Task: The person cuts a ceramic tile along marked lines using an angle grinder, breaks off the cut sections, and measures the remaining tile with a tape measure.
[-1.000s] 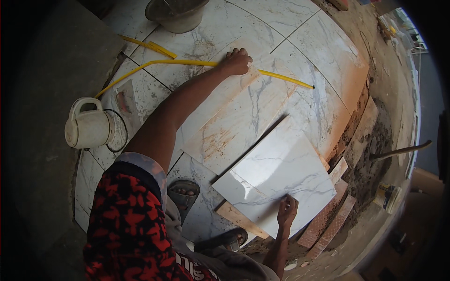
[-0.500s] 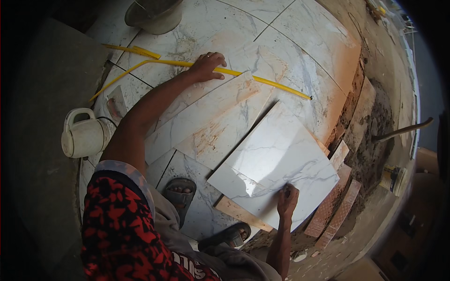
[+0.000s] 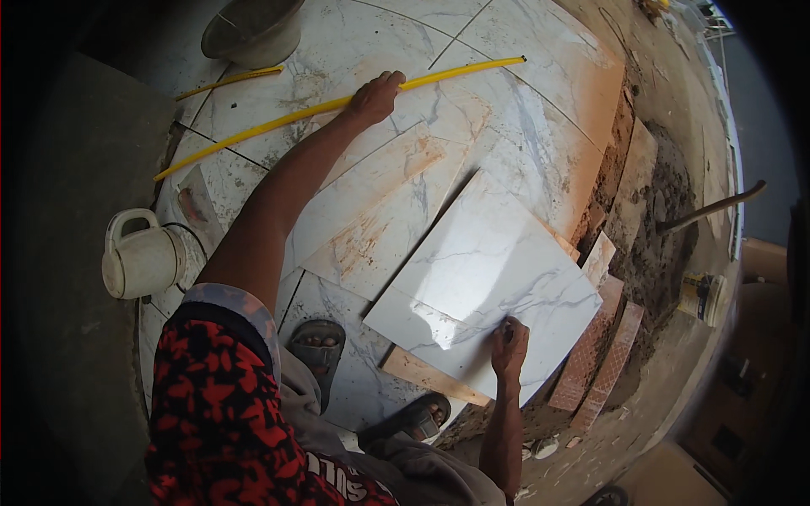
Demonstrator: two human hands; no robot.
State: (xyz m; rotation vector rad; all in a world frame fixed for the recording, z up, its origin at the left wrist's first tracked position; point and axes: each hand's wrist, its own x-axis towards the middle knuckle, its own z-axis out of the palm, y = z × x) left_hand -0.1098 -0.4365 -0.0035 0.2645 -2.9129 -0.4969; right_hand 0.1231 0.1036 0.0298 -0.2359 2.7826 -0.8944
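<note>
The yellow strip [image 3: 321, 108] lies beyond the tile [image 3: 472, 270] and to its left, the left hand [image 3: 375, 99] holding it with fingers curled over it. A kink it showed half a second ago is gone, and its far end has swung away from the tile, so it now runs in one gentle line, farther from it. The right hand [image 3: 510, 348] is on the tile's near part, fingers bunched narrow; whether they grip anything, I cannot tell. Left of the tile stands a jug [image 3: 139, 257]; beyond it, far left, a basin [image 3: 257, 38].
</note>
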